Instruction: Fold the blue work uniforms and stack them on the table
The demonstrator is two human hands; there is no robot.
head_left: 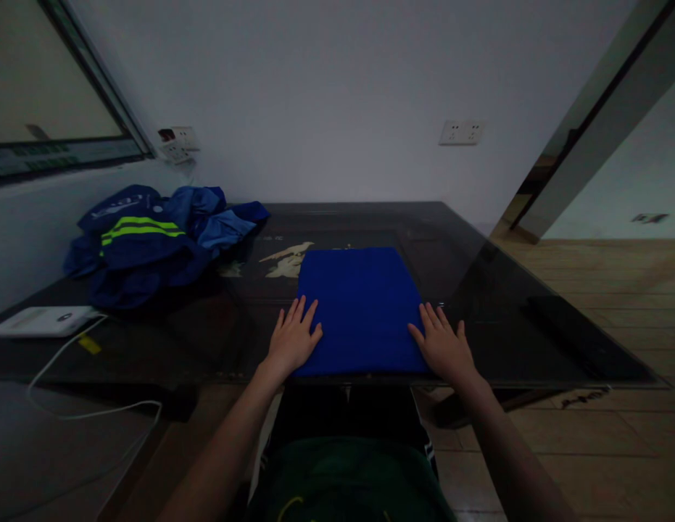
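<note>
A blue folded cloth point(364, 312) lies flat near the front edge of the dark table point(239, 348), its shape close to a rectangle that narrows at the far end. My left hand point(294, 337) rests palm down at its left edge, fingers spread, thumb on the fabric. At the right edge my right hand point(443, 341) also lies flat with fingers apart, its thumb touching the cloth. Neither hand grips anything. Whether the cloth is a garment, I cannot tell.
A heap of blue clothes point(146, 246) with yellow-green stripes sits at the back left. In front of it lies a white device point(40, 321) with a white cable point(59, 355) hanging off the table. A dark flat object point(573, 330) is at the right. The wall point(337, 109) stands behind.
</note>
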